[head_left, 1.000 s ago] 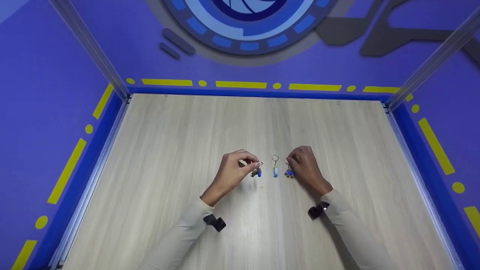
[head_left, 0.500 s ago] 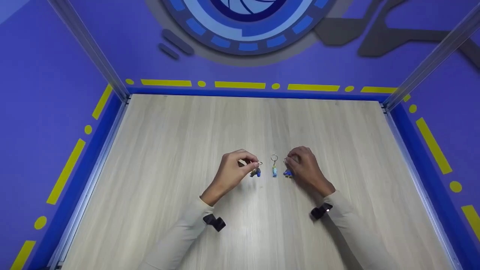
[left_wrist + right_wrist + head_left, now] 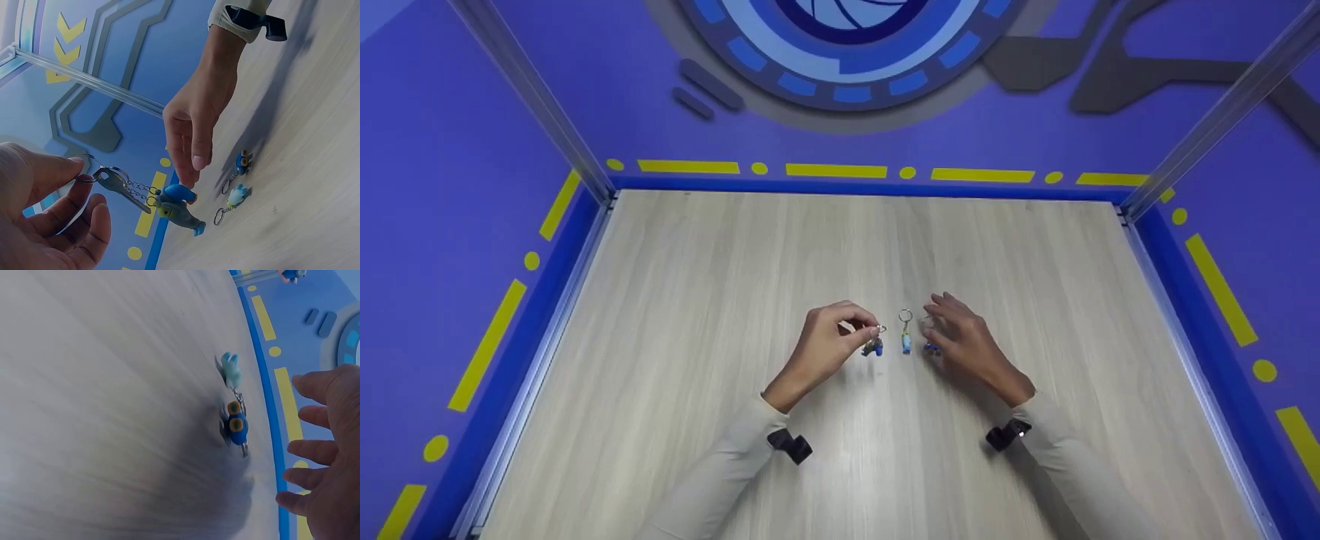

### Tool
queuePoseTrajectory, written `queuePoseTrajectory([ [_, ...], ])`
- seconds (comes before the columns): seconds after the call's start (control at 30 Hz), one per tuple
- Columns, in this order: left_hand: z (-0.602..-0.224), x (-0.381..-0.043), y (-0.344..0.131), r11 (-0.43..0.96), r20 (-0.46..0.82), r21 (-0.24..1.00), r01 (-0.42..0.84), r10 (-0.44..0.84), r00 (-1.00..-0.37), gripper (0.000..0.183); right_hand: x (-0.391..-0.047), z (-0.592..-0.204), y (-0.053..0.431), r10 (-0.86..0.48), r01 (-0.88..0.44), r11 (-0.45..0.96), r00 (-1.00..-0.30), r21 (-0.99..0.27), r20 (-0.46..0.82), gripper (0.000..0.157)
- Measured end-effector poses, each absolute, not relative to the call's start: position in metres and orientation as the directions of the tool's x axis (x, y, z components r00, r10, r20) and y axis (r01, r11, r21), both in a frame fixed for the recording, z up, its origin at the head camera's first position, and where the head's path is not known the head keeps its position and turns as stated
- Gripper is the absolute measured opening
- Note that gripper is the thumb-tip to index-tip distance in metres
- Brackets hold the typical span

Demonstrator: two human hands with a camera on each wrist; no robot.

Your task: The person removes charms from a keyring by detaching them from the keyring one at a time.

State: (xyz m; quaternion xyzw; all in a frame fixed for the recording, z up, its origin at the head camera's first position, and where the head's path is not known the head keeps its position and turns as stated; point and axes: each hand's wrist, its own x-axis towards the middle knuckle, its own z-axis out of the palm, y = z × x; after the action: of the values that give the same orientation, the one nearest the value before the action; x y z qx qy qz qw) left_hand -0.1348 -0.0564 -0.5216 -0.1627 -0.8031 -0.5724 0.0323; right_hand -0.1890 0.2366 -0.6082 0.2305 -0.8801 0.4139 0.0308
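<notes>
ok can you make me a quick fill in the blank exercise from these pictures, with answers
The left hand holds small figure charms and a metal ____.
The right hand, fingers spread, holds ____.
In the head view, the light blue keychain lies between the ____ hand and the dark blue keychain.
In all, ____ keychains lie on the table.

Missing words: key; nothing; left; two

Head view bright, with soft glare (image 3: 859,461) on the tabletop (image 3: 750,292) at six o'clock; wrist views dimmer, bluish, the right blurred, its diffuse shadow (image 3: 208,489) at five o'clock.
</notes>
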Motion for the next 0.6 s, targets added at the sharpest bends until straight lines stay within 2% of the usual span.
queuePoseTrajectory([
  [0.17,-0.523,-0.134,-0.056,0.285,0.227,0.915,0.287,0.225,-0.948,0.006,-0.177,-0.602,0.230,-0.452,-0.501,0.470,-0.844,-0.727,0.289,0.044],
  [0.37,-0.526,-0.133,-0.056,0.284,0.211,0.918,0.278,0.243,-0.947,0.004,-0.167,-0.594,0.218,-0.528,-0.590,0.397,-0.774,-0.703,0.350,0.040],
  [0.6,-0.528,-0.132,-0.053,0.275,0.206,0.922,0.271,0.244,-0.948,0.010,-0.154,-0.585,0.201,-0.549,-0.644,0.342,-0.728,-0.684,0.411,0.040],
])
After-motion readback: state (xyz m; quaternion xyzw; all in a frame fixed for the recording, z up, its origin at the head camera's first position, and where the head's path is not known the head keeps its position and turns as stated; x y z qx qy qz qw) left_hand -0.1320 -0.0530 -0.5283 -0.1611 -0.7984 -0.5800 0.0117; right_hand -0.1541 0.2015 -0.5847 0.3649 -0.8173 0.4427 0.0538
